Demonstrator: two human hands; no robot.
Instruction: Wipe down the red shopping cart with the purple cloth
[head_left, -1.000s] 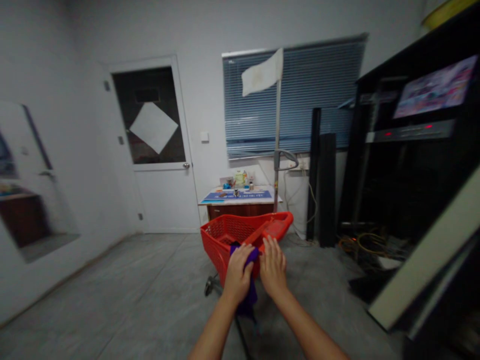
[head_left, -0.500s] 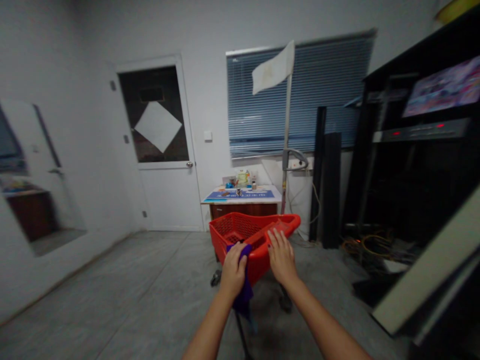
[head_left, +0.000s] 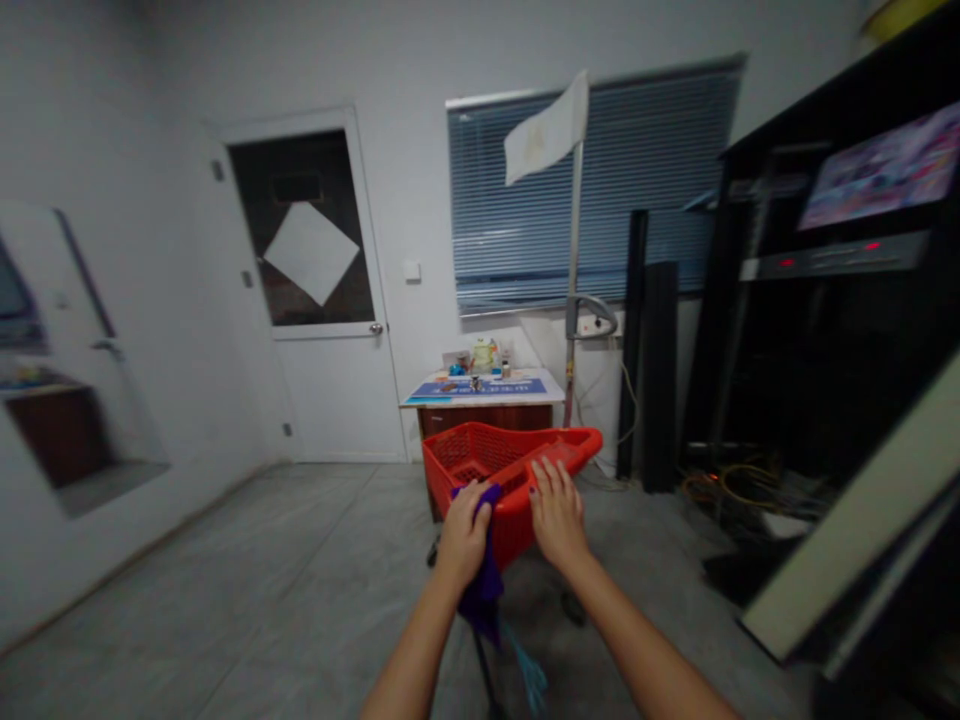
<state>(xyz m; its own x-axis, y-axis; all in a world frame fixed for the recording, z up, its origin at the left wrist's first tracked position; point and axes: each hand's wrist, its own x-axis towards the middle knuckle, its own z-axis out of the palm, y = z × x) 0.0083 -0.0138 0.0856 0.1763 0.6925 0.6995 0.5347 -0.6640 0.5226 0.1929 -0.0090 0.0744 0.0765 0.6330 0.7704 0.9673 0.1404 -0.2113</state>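
A small red plastic shopping cart (head_left: 514,530) with perforated basket walls stands in front of me on the floor. My left hand (head_left: 463,535) is closed on a purple cloth (head_left: 484,595) at the cart's near left rim, and the cloth hangs down below the fingers. Over the rim to the right lies my right hand (head_left: 556,508), its fingers laid across the red plastic and its thumb at the near side. Light blue strings (head_left: 531,675) dangle beneath the cloth. The cart's lower frame is dark and partly hidden by my arms.
Behind the cart is a desk (head_left: 480,400) with small items on it. A pole carries a white flag (head_left: 551,130). At left are a white door (head_left: 330,390) and a mirror (head_left: 75,400). Dark racks, cables (head_left: 750,485) and a leaning panel (head_left: 855,530) stand at right.
The view has shifted slightly. Both hands stay at the cart's rim, the left with the purple cloth. The light blue strings now show more below the cloth.
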